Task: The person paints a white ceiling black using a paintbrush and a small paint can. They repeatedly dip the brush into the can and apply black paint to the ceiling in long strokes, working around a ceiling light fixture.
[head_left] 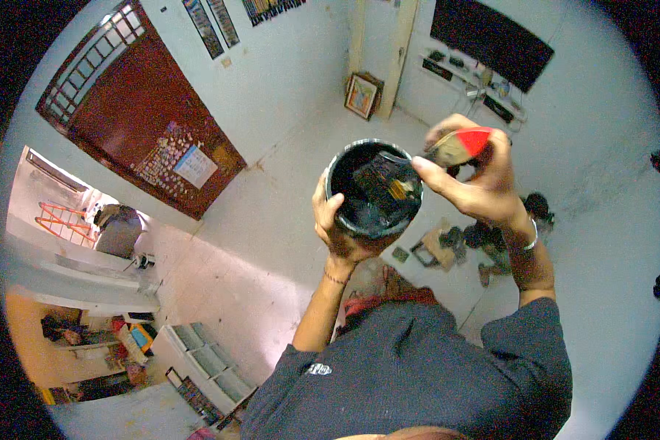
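Observation:
My left hand (337,224) wraps round the side of a round black pot (335,202), its thumb at the rim. The pot's mouth is tilted up toward me, and its inside is dark and glossy. My right hand (484,183) grips what looks like a paintbrush (460,146), with a tan handle and a red end. That handle slants up to the right from the pot. A wide dark piece with a yellowish patch lies within the pot and seems to be the brush's head; where it joins the handle is covered by my fingers. The right fingers are slightly blurred.
Below my right forearm, several dark items and a small wooden piece (438,248) lie on the floor. Framed pictures (362,97) lean in the far corner. A brown door (139,95) is at left, a wall-mounted screen (491,40) at upper right, a pale shelf unit (198,359) at lower left.

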Available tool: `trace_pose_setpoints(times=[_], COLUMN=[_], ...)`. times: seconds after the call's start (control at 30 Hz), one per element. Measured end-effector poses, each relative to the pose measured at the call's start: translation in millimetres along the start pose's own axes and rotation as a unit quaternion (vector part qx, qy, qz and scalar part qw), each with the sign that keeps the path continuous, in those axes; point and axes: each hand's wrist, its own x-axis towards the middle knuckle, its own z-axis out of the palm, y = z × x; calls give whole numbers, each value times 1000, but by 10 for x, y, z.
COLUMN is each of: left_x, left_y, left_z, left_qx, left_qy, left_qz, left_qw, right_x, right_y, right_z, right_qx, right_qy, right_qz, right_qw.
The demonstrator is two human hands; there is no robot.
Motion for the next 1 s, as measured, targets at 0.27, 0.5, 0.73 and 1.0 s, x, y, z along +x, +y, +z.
trace_pose_setpoints(times=[0.27,0.5,0.73,1.0], left_x=[-231,-231,-243,-225], left_y=[69,258,214,254], left_z=[107,25,33,69], left_qx=[25,11,12,-20], left_qy=[-33,-25,-25,-23], left_qz=[-5,-2,-2,-24], left_qw=[999,1000,1000,999], right_x=[-49,-186,-152,-267], right_y=[422,312,324,67], right_z=[327,459,337,-58], right_qx=[17,7,-40,19], right_qy=[-158,-209,-144,-44], right_qz=[-36,-37,-99,45], right_qw=[987,977,984,998])
